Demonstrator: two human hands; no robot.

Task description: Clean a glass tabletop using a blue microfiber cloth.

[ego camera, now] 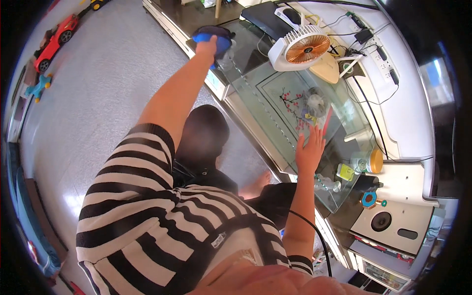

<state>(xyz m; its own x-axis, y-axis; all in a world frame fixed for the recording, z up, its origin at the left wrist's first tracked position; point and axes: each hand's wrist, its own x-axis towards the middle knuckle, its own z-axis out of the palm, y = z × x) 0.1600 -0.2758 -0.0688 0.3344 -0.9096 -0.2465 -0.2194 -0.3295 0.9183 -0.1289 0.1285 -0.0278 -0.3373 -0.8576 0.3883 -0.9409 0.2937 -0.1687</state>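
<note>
My left hand [207, 47] grips a blue and black object [218, 38] at the far end of the glass-topped cabinet; its exact kind is unclear. Beside it on the glass is a crumpled clear plastic piece [226, 61]. My right hand [311, 149], palm down with fingers apart, is over or on the glass top [265, 107]; I cannot tell whether it touches. Just past its fingertips are a red strip [327, 120], a yellow flower-like piece [310, 117] and a clear plastic bundle [316, 101]. A red-blossom branch pattern [291, 101] shows at the glass.
A white desk fan [300, 48] stands toward the wall, near power strips [381, 57] and cables. Nearer me are an orange-lidded jar [374, 161], a yellow-green box [346, 172] and a speaker [392, 225]. A red toy car [57, 42] is on the floor [99, 73].
</note>
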